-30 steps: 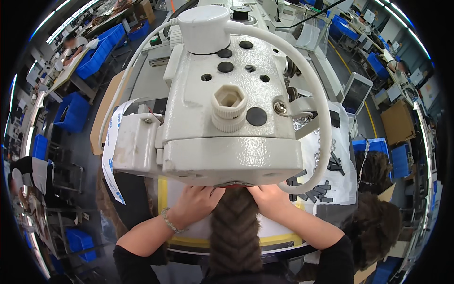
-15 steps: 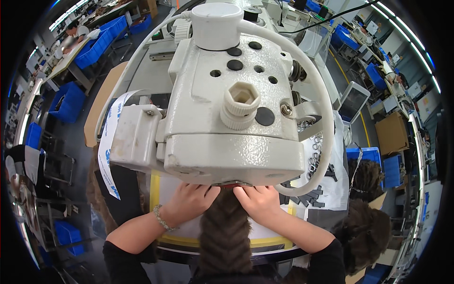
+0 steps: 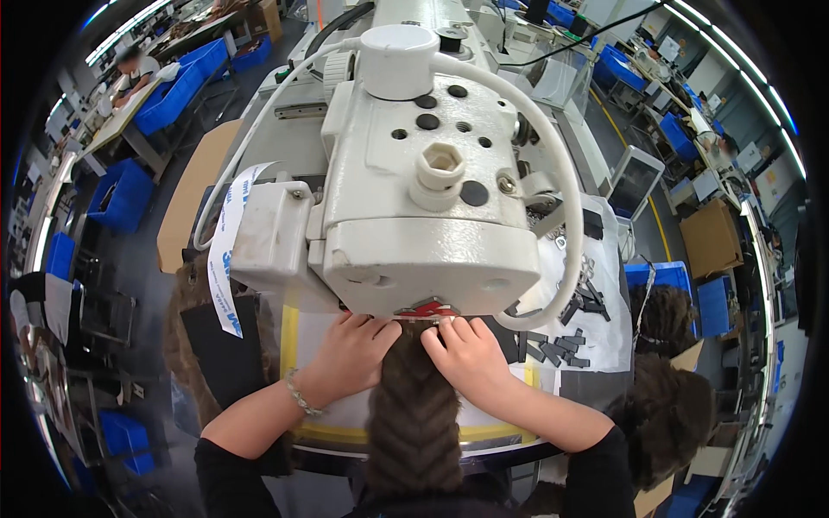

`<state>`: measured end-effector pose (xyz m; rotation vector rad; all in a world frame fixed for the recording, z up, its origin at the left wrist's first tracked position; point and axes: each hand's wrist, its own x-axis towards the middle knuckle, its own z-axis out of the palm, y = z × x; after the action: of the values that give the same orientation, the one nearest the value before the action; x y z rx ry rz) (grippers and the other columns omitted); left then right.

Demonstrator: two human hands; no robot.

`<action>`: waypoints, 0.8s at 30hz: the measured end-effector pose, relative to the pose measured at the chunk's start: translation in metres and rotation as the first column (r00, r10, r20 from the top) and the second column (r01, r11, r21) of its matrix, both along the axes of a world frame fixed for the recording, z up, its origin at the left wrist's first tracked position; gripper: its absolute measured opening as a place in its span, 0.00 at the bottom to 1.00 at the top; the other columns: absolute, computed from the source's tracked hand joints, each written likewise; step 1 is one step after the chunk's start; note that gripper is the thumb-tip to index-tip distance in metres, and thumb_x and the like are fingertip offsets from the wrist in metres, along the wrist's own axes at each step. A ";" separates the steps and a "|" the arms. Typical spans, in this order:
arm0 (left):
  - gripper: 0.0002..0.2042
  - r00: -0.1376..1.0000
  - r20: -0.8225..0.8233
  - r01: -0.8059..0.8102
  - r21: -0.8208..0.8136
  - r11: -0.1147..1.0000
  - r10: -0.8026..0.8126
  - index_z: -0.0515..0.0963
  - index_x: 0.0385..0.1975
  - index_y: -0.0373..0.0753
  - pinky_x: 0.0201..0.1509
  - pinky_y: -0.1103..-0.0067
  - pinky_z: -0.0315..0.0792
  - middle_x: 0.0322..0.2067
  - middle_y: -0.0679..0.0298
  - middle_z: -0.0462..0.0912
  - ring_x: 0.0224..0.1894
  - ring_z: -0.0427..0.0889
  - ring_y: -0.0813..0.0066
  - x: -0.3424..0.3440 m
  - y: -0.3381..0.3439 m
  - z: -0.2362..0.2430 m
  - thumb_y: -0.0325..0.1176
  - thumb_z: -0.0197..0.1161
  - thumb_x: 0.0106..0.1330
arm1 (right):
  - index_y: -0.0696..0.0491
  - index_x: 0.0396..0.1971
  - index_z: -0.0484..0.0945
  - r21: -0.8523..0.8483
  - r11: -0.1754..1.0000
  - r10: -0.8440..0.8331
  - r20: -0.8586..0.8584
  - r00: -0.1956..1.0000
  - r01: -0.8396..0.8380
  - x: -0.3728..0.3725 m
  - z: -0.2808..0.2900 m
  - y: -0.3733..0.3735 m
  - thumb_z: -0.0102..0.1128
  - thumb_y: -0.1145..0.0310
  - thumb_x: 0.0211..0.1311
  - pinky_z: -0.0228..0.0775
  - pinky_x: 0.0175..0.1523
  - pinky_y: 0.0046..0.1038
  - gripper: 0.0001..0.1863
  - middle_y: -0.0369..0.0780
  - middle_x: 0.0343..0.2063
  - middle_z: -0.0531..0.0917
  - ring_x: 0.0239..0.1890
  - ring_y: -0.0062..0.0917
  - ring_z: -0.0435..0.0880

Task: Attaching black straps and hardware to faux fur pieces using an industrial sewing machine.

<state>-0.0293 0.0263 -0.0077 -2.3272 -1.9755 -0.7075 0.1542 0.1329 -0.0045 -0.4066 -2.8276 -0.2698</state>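
Note:
A large white sewing machine head (image 3: 423, 181) fills the middle of the view. Under its front edge lies a strip of dark brown ribbed fur (image 3: 413, 414), running from the machine toward me. My left hand (image 3: 350, 354) presses flat on the fur's left side, a bracelet on its wrist. My right hand (image 3: 466, 350) presses on the right side, fingertips close to the needle area, which the machine head hides. Both hands rest on the white work surface (image 3: 324, 414) with a yellow taped edge.
Small black pieces (image 3: 570, 332) lie scattered on the table to the right. More brown fur (image 3: 669, 406) is piled at the right, and a dark fur piece (image 3: 203, 345) hangs at the left. Blue crates (image 3: 125, 194) and other workbenches surround the station.
The view has shifted slightly, with the machine head now higher in the picture. Both hands stay on the fur strip, close under the machine's front.

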 end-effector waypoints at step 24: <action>0.06 0.973 -0.209 0.111 0.060 0.992 -0.096 0.69 0.24 0.40 0.45 0.71 0.70 0.37 0.58 0.76 0.38 0.75 0.63 -0.012 0.003 -0.007 0.24 0.58 0.48 | 0.56 0.34 0.78 -0.583 0.759 -0.386 -0.045 0.921 0.290 0.092 0.034 0.051 0.70 0.73 0.46 0.71 0.38 0.35 0.13 0.41 0.33 0.77 0.35 0.39 0.79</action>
<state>-0.0410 0.0297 -0.0146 -2.3670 -1.7264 -0.5082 0.2465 0.1836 0.0299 -1.0228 -2.5983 0.5441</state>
